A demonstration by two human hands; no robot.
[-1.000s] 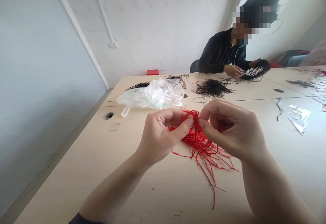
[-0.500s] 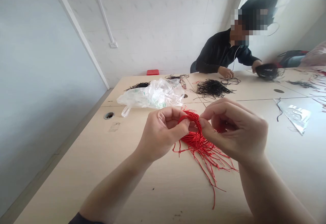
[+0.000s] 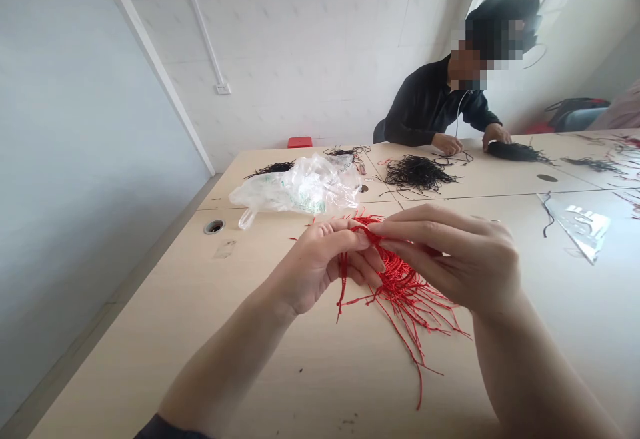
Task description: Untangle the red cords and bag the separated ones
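Observation:
Between my two hands is a red braided cord (image 3: pixel 343 269), pinched by both. My left hand (image 3: pixel 320 262) holds it between thumb and fingers, and one end hangs down below the palm. My right hand (image 3: pixel 450 252) grips the cord with thumb and fingertips close to the left thumb; the exact spot between the fingertips is partly hidden. Under and behind the hands lies a pile of red cords (image 3: pixel 405 292), its loose ends fanning out on the table (image 3: pixel 250 352) toward me.
A crumpled clear plastic bag (image 3: pixel 305 186) lies beyond my left hand. Farther back are black cord bundles (image 3: pixel 420 172). Across the table a person in black (image 3: pixel 420 106) handles black cords (image 3: pixel 517 151). A clear triangular plate (image 3: pixel 580 222) lies at right, a cable hole (image 3: pixel 215 226) at left.
The cord loop held between my hands has changed shape, and an end now dangles from my left hand. My right fingers have straightened. The other person's black bundle has come down onto the table.

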